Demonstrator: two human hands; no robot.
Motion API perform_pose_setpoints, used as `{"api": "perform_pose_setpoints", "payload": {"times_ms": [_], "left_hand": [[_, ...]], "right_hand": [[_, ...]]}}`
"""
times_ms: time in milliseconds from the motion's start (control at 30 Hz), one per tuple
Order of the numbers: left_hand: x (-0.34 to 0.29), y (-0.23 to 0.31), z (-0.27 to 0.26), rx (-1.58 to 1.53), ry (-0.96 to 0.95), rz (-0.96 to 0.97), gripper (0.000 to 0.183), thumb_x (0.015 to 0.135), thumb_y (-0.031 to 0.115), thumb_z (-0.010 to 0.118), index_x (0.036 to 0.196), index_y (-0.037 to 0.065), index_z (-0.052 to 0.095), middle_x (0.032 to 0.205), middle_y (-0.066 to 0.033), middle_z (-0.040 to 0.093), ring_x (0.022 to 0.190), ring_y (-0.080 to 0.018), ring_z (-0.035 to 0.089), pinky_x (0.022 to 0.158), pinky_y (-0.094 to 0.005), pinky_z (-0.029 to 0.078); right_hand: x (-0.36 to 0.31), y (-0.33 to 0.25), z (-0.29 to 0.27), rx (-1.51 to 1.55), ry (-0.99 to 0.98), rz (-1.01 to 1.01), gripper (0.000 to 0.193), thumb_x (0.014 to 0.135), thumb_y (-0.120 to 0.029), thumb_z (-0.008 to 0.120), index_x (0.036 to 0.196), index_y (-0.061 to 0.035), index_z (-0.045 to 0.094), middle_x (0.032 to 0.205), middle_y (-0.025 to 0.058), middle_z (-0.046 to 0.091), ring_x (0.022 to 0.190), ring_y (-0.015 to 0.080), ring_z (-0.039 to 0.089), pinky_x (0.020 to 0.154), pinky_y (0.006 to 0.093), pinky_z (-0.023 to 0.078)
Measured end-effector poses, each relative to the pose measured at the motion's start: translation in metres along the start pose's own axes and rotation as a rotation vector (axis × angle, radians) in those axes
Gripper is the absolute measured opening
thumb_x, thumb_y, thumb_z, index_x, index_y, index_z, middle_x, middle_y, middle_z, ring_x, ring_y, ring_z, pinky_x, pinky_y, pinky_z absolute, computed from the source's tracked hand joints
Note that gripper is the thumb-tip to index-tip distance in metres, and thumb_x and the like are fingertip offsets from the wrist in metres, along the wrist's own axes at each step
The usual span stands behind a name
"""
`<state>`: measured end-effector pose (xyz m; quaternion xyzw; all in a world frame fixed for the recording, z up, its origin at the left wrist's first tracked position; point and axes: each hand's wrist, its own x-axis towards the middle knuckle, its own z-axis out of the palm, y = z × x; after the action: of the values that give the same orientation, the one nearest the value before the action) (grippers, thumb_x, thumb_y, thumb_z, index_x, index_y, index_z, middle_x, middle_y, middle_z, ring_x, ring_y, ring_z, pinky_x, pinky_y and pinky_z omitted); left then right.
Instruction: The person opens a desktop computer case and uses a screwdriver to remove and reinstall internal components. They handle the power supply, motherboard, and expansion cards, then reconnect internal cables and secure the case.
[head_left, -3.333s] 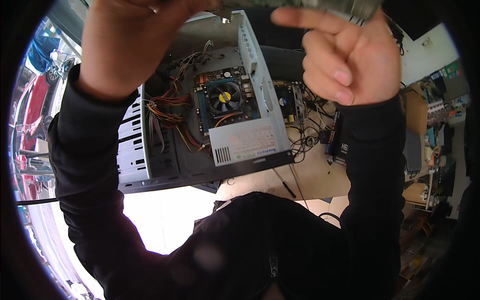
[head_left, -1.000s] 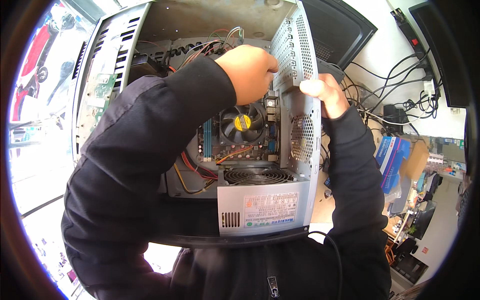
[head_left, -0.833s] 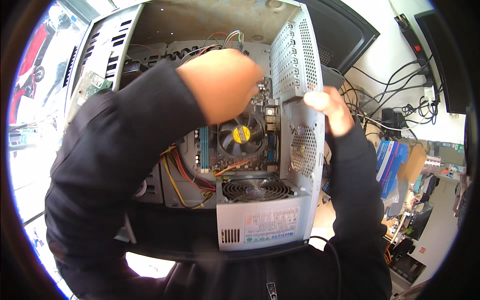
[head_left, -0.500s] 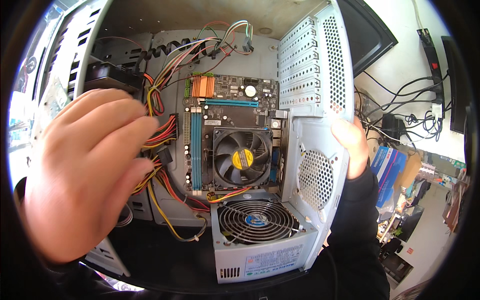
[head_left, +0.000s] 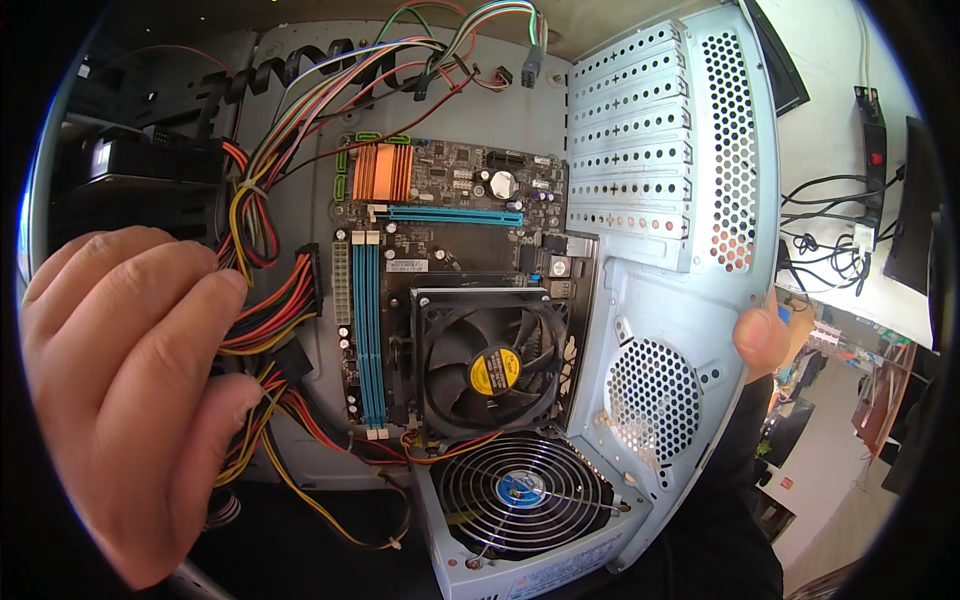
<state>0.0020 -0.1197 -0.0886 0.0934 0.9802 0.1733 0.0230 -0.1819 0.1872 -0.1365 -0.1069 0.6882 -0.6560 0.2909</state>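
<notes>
An opened computer case [head_left: 500, 100] fills the middle of the view. My left hand [head_left: 130, 370] hovers at its left side, thumb and fingers apart. Its fingertips are nearest the bundled power cables [head_left: 265, 310] of red, yellow, orange and black; any contact is unclear. My right hand [head_left: 762, 338] grips the rear panel's outer edge, its thumb on the metal and the other fingers hidden behind. Inside the case, the motherboard [head_left: 440, 245] carries a black cooling fan [head_left: 495, 370], blue memory slots [head_left: 368, 330] and an orange heatsink [head_left: 382, 172]. Below sits the power supply [head_left: 520, 490] with its round grille.
Thin coloured front-panel wires [head_left: 400, 50] arch over the top, ending in a loose connector [head_left: 533, 66]. A drive [head_left: 140, 165] sits in the left bay. Beyond the case at right are a power strip [head_left: 868, 170] and tangled black cords [head_left: 830, 265].
The case appears larger and closer, and its tilt has changed. My left hand sits a little lower and farther left, less blurred. My right hand still holds the rear edge.
</notes>
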Motion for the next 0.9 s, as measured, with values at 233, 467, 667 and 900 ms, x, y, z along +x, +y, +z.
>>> {"api": "perform_pose_setpoints", "payload": {"times_ms": [233,467,667,900], "left_hand": [[-0.003,0.003,0.001,-0.026,-0.051,-0.03,0.046,0.087,0.017,0.068,0.125,-0.006,0.058,0.123,-0.0197,0.057,0.114,-0.0358,0.055,0.096,-0.0464,0.046],[-0.005,0.001,-0.001,-0.042,-0.081,-0.035,0.047,0.088,0.012,0.068,0.129,-0.005,0.054,0.127,-0.0181,0.054,0.118,-0.0351,0.053,0.1,-0.0453,0.044],[-0.001,0.005,-0.01,-0.032,-0.202,-0.071,0.053,0.086,0.007,0.069,0.134,-0.005,0.049,0.129,-0.021,0.053,0.12,-0.0365,0.054,0.1,-0.0455,0.048],[0.003,0.011,-0.018,-0.041,-0.358,-0.177,0.055,0.086,0.002,0.068,0.136,-0.005,0.046,0.132,-0.0252,0.053,0.12,-0.0362,0.06,0.099,-0.0432,0.054]], "right_hand": [[-0.001,-0.001,0.002,0.017,0.022,-0.019,0.079,0.076,-0.04,0.075,0.132,0.0107,0.051,0.114,0.0192,0.066,0.093,0.0241,0.069,0.08,0.0348,0.056],[-0.011,0.014,-0.005,0.116,0.013,-0.004,0.085,0.078,-0.041,0.076,0.138,0.0107,0.046,0.119,0.0223,0.065,0.097,0.0276,0.069,0.082,0.0379,0.058],[-0.002,0.003,0.008,0.069,0.091,-0.014,0.094,0.069,-0.043,0.081,0.138,0.0112,0.047,0.119,0.0195,0.066,0.103,0.0254,0.068,0.089,0.0358,0.056],[-0.003,-0.008,0.006,-0.029,0.06,0.046,0.094,0.068,-0.045,0.082,0.135,0.0126,0.05,0.122,0.0198,0.065,0.104,0.0238,0.068,0.09,0.0342,0.055]]}}
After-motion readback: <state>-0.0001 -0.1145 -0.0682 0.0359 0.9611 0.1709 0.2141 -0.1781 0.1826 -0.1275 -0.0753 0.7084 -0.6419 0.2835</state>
